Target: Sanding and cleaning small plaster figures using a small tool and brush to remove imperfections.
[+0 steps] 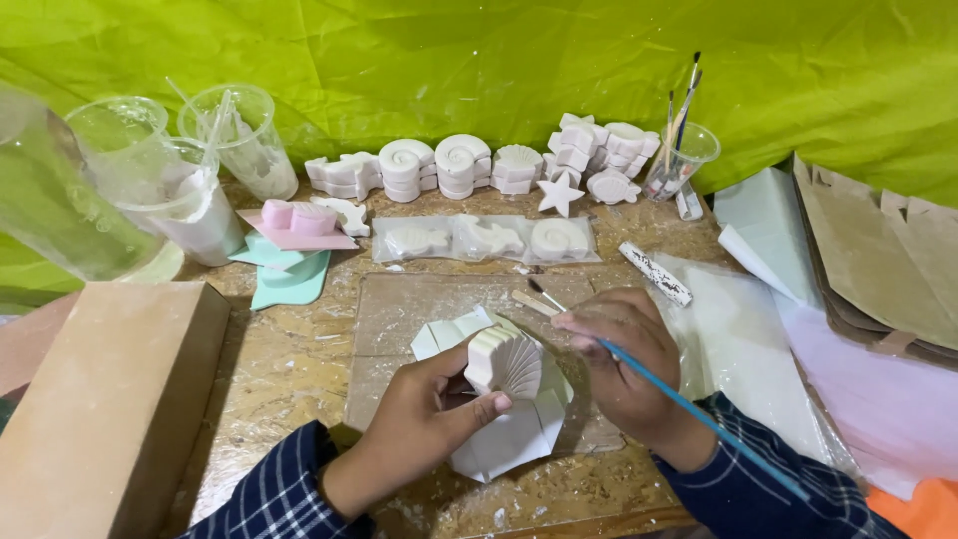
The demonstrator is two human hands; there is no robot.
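Left hand (424, 419): closed around a white scallop-shell plaster cast (504, 361), thumb pressed on its near edge, fingers behind; cast held upright just above a folded white paper sheet (499, 444) on the speckled wooden tabletop (289, 364).

Right hand (624, 359): fingers pinched together on a thin blue-handled paintbrush (699, 409), handle running down and right past the wrist, bristle end pointing up-left beyond the knuckles. Hand just beside the cast on its right; contact between brush tip and cast not discernible.

Sleeves: dark blue plaid on both forearms.

Behind the hands: clear plastic sheet under the work area; flat clear plastic mould strip (486, 240) holding three white figures. Further back, against the crumpled green backdrop (519, 70): row of white plaster casts (469, 165), shells and spirals stacked, one white star cast (560, 195) standing in front.

Back right: clear plastic cup with several brushes (684, 155). Nearby, a white speckled stick (656, 272) lying on the table.

Back left: three clear plastic cups (190, 150), white residue inside; pink moulds on a pink sheet (299, 225) resting over teal foam pieces (289, 274).

Left edge: plain brown cardboard box (105, 399). Right edge: brown paper bags (878, 260), stacked flat, beside pale sheets.
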